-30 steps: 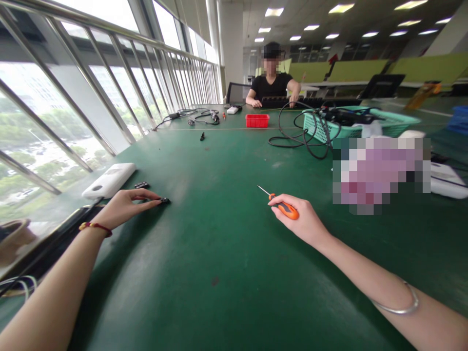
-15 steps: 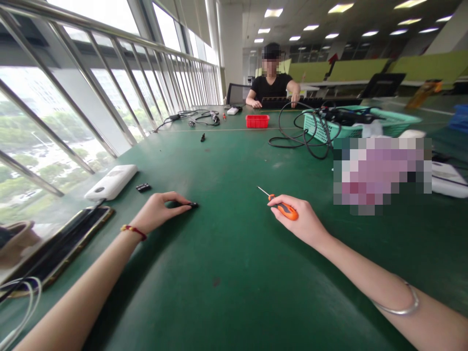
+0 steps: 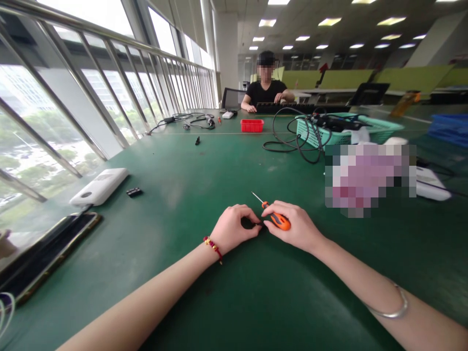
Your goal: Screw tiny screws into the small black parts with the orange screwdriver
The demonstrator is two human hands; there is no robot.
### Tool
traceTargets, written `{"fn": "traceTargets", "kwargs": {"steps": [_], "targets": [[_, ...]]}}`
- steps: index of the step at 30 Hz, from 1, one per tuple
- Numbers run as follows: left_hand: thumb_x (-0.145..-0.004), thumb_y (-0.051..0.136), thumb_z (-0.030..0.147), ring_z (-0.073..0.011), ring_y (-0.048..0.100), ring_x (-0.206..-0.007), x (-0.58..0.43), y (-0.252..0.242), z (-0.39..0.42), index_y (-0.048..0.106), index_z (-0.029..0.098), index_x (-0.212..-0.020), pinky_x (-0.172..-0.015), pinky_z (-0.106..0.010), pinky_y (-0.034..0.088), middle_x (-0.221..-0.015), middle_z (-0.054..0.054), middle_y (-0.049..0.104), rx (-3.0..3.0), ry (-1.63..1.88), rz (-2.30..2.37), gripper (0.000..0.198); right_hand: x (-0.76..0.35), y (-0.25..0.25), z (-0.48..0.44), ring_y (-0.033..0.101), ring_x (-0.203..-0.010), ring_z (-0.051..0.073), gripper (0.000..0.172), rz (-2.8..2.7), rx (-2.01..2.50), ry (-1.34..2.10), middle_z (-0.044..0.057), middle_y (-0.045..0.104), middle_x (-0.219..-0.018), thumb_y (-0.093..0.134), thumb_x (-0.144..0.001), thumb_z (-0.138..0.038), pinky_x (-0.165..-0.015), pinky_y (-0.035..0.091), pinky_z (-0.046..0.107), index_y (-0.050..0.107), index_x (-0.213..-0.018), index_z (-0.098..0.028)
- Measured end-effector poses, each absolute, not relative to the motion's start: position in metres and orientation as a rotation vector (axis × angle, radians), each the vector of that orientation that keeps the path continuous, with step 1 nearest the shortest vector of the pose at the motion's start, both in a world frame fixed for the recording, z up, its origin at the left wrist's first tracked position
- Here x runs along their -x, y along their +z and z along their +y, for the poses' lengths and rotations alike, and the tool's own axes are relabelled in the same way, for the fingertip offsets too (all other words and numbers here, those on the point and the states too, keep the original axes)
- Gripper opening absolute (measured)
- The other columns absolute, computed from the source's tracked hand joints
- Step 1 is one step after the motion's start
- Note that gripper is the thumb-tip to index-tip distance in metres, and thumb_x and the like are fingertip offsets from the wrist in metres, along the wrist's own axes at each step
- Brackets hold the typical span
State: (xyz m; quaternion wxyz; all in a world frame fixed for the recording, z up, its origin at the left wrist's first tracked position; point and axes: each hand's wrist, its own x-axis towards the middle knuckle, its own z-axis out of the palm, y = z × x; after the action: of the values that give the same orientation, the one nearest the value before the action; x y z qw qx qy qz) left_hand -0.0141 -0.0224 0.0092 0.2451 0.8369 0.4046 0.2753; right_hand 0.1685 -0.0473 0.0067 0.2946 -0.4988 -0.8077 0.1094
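Note:
My right hand (image 3: 294, 224) is closed round an orange and dark grey screwdriver (image 3: 281, 222), its thin metal shaft pointing up and to the left above the table. Close beside it, my left hand (image 3: 236, 225) is pinched at thumb and forefinger on a small black piece (image 3: 258, 224), mostly hidden by the fingertips. The fingertips of both hands are almost together over the green table (image 3: 204, 302). To the left lies a small black block with light marks (image 3: 134, 192), and farther off another small black piece (image 3: 198, 141).
A white power bank (image 3: 100, 186) and a dark phone (image 3: 51, 253) lie at the left. Farther back are a red tray (image 3: 252, 126), black cables (image 3: 278, 146) and a teal basket (image 3: 380, 131). A blurred pinkish thing (image 3: 373, 175) lies right. A person (image 3: 266, 90) sits at the far end.
My left hand has moved right with the small black piece, up to my right hand. The screwdriver stays in my right hand. The person opposite has drawn one hand back.

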Motion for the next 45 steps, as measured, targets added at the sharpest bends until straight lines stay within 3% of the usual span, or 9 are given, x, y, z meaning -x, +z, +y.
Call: {"fn": "traceTargets", "kwargs": {"steps": [6,20,35,45], "targets": [[-0.066,0.062,0.018,-0.0158,0.058,-0.076,0.016,0.012,-0.026,0.063,0.019,-0.067,-0.074,-0.028,0.046,-0.075,0.0,0.065,-2.306,0.778,1.174,0.002,-0.165,0.005,-0.048,0.054,-0.07,0.014,0.012,-2.294,1.381,0.184,0.001,0.059,-0.083,0.053,-0.082,-0.026,-0.066,0.041,0.027,0.063,-0.087,-0.024],[-0.066,0.062,0.016,-0.0138,0.06,-0.073,0.016,0.01,-0.024,0.065,0.019,-0.068,-0.072,-0.026,0.046,-0.073,0.001,0.066,-2.255,0.811,1.131,0.005,-0.157,0.015,-0.057,0.048,-0.064,0.014,0.014,-2.385,1.453,-0.073,0.002,0.058,-0.08,0.049,-0.083,-0.022,-0.061,0.034,0.027,0.063,-0.085,-0.023],[-0.066,0.064,0.017,-0.0127,0.06,-0.071,0.017,0.007,-0.022,0.066,0.018,-0.069,-0.069,-0.024,0.047,-0.074,0.0,0.065,-2.203,0.825,1.121,0.004,-0.162,0.007,-0.054,0.057,-0.07,0.014,0.009,-2.159,1.493,0.251,0.0,0.059,-0.084,0.056,-0.08,-0.027,-0.062,0.041,0.024,0.061,-0.087,-0.024],[-0.067,0.063,0.016,-0.0132,0.061,-0.072,0.016,0.009,-0.023,0.066,0.018,-0.069,-0.071,-0.024,0.047,-0.074,0.0,0.066,-2.222,0.837,1.124,0.004,-0.162,0.006,-0.054,0.058,-0.069,0.015,0.011,-2.242,1.487,0.182,0.001,0.06,-0.083,0.052,-0.082,-0.027,-0.063,0.042,0.026,0.062,-0.087,-0.025]]}}
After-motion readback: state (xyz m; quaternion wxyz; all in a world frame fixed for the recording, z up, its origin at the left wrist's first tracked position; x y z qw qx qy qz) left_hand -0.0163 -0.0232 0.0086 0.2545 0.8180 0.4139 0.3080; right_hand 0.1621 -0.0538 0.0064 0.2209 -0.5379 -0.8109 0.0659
